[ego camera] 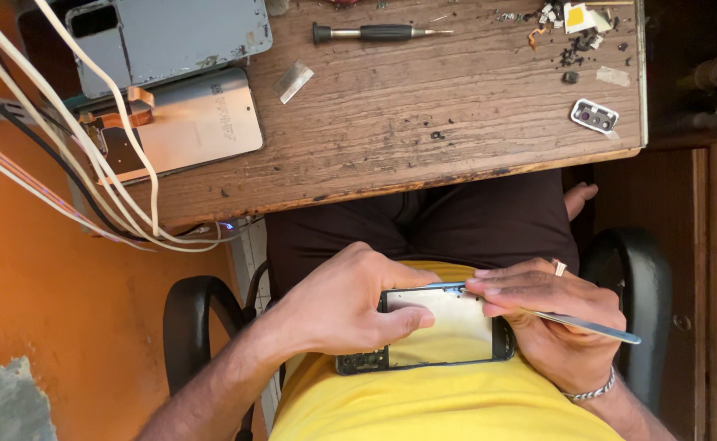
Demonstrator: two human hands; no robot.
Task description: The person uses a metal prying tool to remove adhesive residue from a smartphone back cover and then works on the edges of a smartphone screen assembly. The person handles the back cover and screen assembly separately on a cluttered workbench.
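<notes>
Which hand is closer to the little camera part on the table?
Right. The right hand, holding tweezers, is below the camera part, on the same side. The left hand grips the phone frame farther away.

Worn wooden table (423, 114), orange wall (64, 286)

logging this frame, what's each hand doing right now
Left hand: closed on the black-framed opened phone body.
Right hand: closed on a thin metal pry tool, tip at the phone's top edge.
</notes>
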